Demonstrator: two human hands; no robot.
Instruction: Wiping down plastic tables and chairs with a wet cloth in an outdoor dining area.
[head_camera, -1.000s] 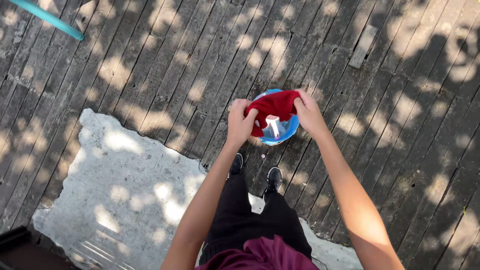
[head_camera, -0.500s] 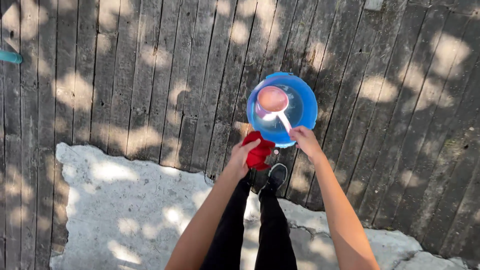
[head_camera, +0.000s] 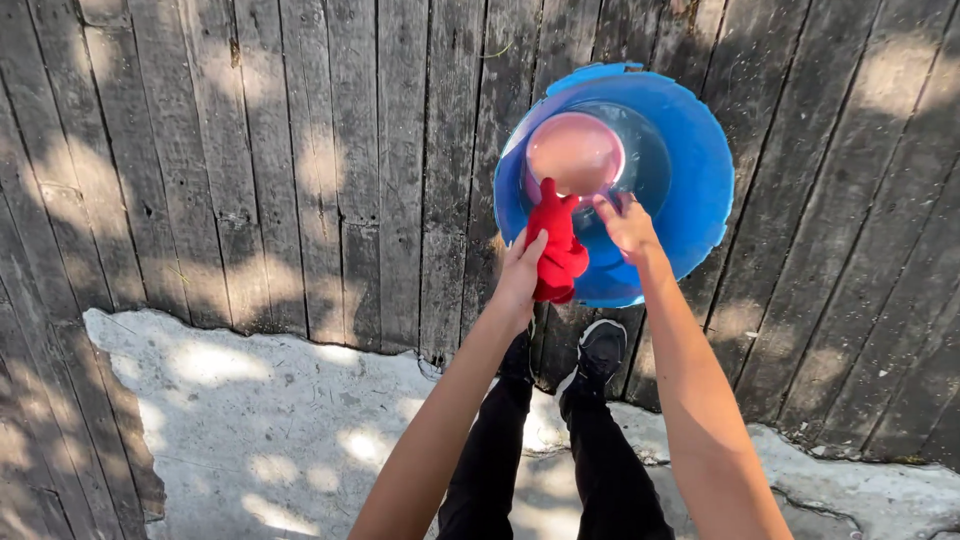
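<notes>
A round blue plastic basin (head_camera: 700, 170) stands on the wooden deck, with water in it and a pink dipper bowl (head_camera: 574, 152) floating inside. My left hand (head_camera: 520, 275) grips a bunched red cloth (head_camera: 556, 245) at the basin's near rim. My right hand (head_camera: 627, 222) reaches over the rim just beside the cloth, fingers curled near the pink bowl's white handle; whether it grips anything I cannot tell. My black-trousered legs and dark shoes (head_camera: 598, 350) stand just below the basin.
Weathered grey deck boards (head_camera: 300, 150) run away from me under dappled shade. A pale concrete slab (head_camera: 250, 430) lies at my feet, stretching left and right along the deck's edge.
The view has closed in on the basin. The red cloth, earlier spread over the basin in both hands, is now bunched in my left hand, and my right hand has come off it.
</notes>
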